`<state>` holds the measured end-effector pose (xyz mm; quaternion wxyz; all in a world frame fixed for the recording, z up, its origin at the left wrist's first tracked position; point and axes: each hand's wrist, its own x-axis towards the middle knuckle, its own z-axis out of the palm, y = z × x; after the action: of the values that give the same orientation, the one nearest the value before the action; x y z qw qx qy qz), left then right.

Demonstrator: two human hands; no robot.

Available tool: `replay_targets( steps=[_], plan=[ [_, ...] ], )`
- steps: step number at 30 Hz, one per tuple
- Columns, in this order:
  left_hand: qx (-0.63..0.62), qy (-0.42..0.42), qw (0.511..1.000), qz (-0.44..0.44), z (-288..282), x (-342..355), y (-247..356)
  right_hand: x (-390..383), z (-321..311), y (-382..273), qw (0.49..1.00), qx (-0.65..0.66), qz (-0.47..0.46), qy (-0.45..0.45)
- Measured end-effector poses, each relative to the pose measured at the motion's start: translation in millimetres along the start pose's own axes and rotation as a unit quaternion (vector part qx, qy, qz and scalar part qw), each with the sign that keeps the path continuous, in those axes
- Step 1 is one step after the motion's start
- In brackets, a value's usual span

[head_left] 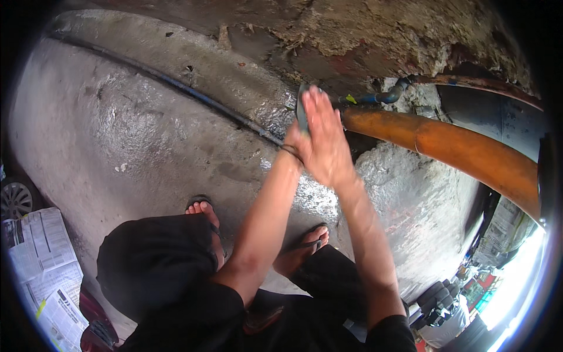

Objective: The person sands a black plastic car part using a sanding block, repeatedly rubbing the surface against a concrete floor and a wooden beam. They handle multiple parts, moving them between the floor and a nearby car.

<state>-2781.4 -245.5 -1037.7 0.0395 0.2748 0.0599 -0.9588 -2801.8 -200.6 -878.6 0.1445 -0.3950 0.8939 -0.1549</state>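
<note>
My right hand (325, 141) lies flat against my left hand, its fingers stretched out and close together, and it looks wet and slightly smeared by motion. Most of my left hand (295, 138) is hidden behind it; a dark band circles that wrist. A narrow flat grey-green thing (302, 110) sticks up beside the right fingers, seemingly held by my left hand; its kind cannot be made out. Just right of the hands is the end of a thick orange pipe (387, 126).
A thin bluish pipe (205, 101) runs across the wet concrete floor (158, 141) toward my hands. A rough wall (381, 29) rises ahead, with a bent blue pipe (392, 95) at its foot. Newspapers (50, 252) and a wheel (16, 198) lie at left; clutter stands at lower right.
</note>
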Motion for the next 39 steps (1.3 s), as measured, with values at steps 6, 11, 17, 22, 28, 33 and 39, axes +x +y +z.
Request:
replay_targets(
  steps=[6, 11, 17, 22, 28, 33, 39],
  plan=[
    [0.084, 0.129, 0.988, 0.010, -13.5, -3.9, 60.4, -54.6, 22.6, -31.5, 0.998, 0.024, 0.000, -0.053],
    [0.312, 0.240, 0.916, 0.079, -41.2, 18.2, 52.8, -24.0, 17.6, -42.4, 0.999, 0.003, -0.032, 0.016],
    [0.133, 0.162, 0.977, 0.049, -64.6, 27.3, 86.8, -6.8, 24.0, -44.1, 0.997, -0.017, -0.057, -0.039],
    [0.397, 0.309, 0.861, 0.079, -2.6, -10.0, 54.0, -55.4, 33.5, -36.3, 1.000, -0.018, 0.001, -0.006],
    [0.331, 0.305, 0.888, 0.092, -44.0, 12.8, 69.3, 8.0, 29.3, -39.7, 0.999, -0.009, -0.039, 0.035],
    [0.402, 0.306, 0.857, 0.106, 0.7, -10.4, 53.8, -69.6, 37.2, -46.7, 1.000, -0.012, 0.018, -0.004],
    [-0.129, 0.151, 0.968, 0.154, 45.3, -30.6, 13.8, 15.8, 16.2, -38.6, 0.999, -0.019, -0.015, 0.040]
  ],
)
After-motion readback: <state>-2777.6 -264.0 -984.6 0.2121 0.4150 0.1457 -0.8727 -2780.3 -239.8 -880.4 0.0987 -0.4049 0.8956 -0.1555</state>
